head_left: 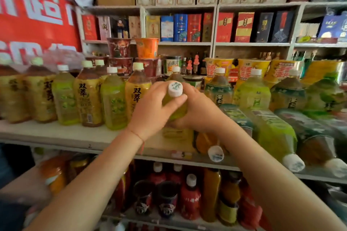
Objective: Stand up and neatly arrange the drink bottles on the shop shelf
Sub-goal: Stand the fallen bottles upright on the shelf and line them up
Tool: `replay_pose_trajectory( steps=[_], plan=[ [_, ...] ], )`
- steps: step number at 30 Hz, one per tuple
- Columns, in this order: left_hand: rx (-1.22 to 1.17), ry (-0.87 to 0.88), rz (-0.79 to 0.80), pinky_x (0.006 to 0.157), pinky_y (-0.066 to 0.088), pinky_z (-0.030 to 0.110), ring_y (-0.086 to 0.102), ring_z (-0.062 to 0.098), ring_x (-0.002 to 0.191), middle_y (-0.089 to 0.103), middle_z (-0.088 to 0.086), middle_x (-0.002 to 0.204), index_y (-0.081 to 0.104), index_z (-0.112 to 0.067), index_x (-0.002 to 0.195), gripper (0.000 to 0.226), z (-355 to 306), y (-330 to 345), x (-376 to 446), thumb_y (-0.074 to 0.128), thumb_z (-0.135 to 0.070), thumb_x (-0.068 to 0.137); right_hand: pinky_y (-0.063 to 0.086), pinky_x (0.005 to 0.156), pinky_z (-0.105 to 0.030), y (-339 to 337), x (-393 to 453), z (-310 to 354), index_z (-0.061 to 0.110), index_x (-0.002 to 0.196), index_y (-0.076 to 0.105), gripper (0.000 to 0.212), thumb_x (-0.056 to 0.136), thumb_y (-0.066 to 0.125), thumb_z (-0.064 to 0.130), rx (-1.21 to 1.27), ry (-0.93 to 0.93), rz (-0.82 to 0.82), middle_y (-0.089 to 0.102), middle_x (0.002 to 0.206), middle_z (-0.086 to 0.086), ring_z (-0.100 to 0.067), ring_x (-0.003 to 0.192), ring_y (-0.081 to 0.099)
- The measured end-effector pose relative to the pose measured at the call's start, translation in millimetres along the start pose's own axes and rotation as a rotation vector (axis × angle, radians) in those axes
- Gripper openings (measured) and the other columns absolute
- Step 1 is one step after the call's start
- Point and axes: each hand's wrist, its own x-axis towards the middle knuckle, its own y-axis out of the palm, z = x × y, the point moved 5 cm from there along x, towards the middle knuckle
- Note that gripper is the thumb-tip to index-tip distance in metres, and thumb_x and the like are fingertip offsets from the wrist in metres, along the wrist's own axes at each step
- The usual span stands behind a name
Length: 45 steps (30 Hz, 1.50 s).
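Both my hands hold one green tea bottle (175, 90) with a white cap, just above the white shelf (56, 133). My left hand (154, 107) grips its neck and shoulder, thumb under the cap. My right hand (199, 110) wraps the body from the right. The bottle tilts with its cap toward me. Left of it, several yellow and green bottles (88, 95) stand upright in a row. To the right, green bottles (274, 131) lie on their sides with caps toward the shelf's front edge. An orange-labelled bottle (206, 142) lies below my right wrist.
More upright green bottles (253, 92) stand at the back right. Instant noodle cups (146, 48) are stacked behind the row. The lower shelf holds red and orange bottles (190, 197). Boxed goods (180, 28) fill the upper shelves. A red banner (33, 9) hangs at the left.
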Motion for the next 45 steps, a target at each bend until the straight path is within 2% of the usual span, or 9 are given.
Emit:
replay_pose_trajectory(
  steps=[4,7,13,18,24,28,31,38,45],
  plan=[
    [-0.062,-0.126,0.020,0.107,0.045,0.038,0.052,0.010,0.126,0.057,-0.007,0.136,0.050,-0.026,0.141,0.042,7,-6,6,0.053,-0.028,0.099,0.057,0.086,-0.039,0,26,-1,0.025,0.136,0.038,0.098,0.056,0.086,0.055,-0.019,0.081,0.067,0.056,0.122,0.007,-0.015,0.105,0.059],
    [-0.022,-0.226,0.110,0.115,0.029,0.027,0.036,0.006,0.138,0.040,-0.003,0.155,0.033,-0.024,0.154,0.060,22,-3,-11,0.053,-0.014,0.097,0.058,0.085,-0.037,5,42,-10,0.017,0.139,0.037,0.097,0.062,0.086,0.049,0.048,0.194,0.124,0.059,0.116,0.003,-0.017,0.103,0.060],
    [0.251,-0.259,0.136,0.108,0.038,0.031,0.036,0.022,0.142,0.026,0.006,0.158,0.008,-0.023,0.159,0.101,46,17,-25,0.074,-0.040,0.085,0.054,0.076,-0.030,21,61,-12,0.010,0.147,0.030,0.108,0.066,0.081,0.059,0.098,0.410,0.066,0.054,0.126,-0.005,-0.019,0.104,0.054],
    [0.726,-0.113,-0.048,0.096,0.048,0.044,0.049,0.034,0.121,0.050,0.017,0.134,0.042,-0.014,0.149,0.089,51,9,-26,0.073,-0.059,0.079,0.055,0.085,-0.032,22,58,-10,0.010,0.147,0.029,0.106,0.070,0.074,0.067,0.023,0.387,0.027,0.051,0.136,-0.006,-0.021,0.115,0.055],
    [0.306,0.211,0.014,0.104,0.043,0.044,0.046,0.028,0.126,0.050,0.009,0.133,0.058,-0.017,0.129,0.063,15,28,-44,0.060,-0.059,0.082,0.047,0.087,-0.031,-16,34,-26,0.015,0.130,0.057,0.049,0.098,0.050,0.052,-0.019,0.314,0.134,0.062,0.121,-0.001,-0.018,0.108,0.059],
    [0.228,0.413,0.294,0.115,0.025,0.042,0.029,0.028,0.144,0.033,0.007,0.155,0.039,-0.034,0.148,0.084,-24,64,-78,0.066,-0.070,0.076,0.042,0.088,-0.028,-34,4,-47,0.016,0.125,0.065,0.034,0.103,0.047,0.033,-0.092,0.320,0.156,0.065,0.120,-0.001,-0.017,0.107,0.057],
    [0.439,0.425,0.273,0.113,0.037,0.054,0.032,0.040,0.146,0.033,0.015,0.158,0.029,-0.037,0.154,0.089,-28,92,-82,0.069,-0.064,0.078,0.042,0.090,-0.026,-37,-11,-49,0.019,0.119,0.069,0.029,0.101,0.046,0.019,-0.071,0.296,0.220,0.064,0.114,0.005,-0.013,0.107,0.057],
    [0.172,0.239,0.058,0.095,0.055,0.040,0.052,0.027,0.131,0.049,0.004,0.150,0.055,-0.031,0.140,0.056,-23,70,-42,0.061,-0.055,0.090,0.044,0.098,-0.029,-61,-51,-48,0.031,0.139,0.050,0.060,0.091,0.043,-0.005,0.165,0.210,0.222,0.053,0.133,0.010,-0.008,0.124,0.049],
    [0.112,0.018,0.210,0.071,0.046,0.023,0.060,0.012,0.094,0.066,-0.010,0.107,0.063,-0.029,0.122,0.039,-41,33,33,0.055,-0.055,0.095,0.042,0.103,-0.027,-32,-46,-41,0.037,0.153,0.005,0.118,0.069,0.088,0.033,0.171,0.181,0.107,0.035,0.153,0.004,-0.016,0.134,0.043]
  ],
)
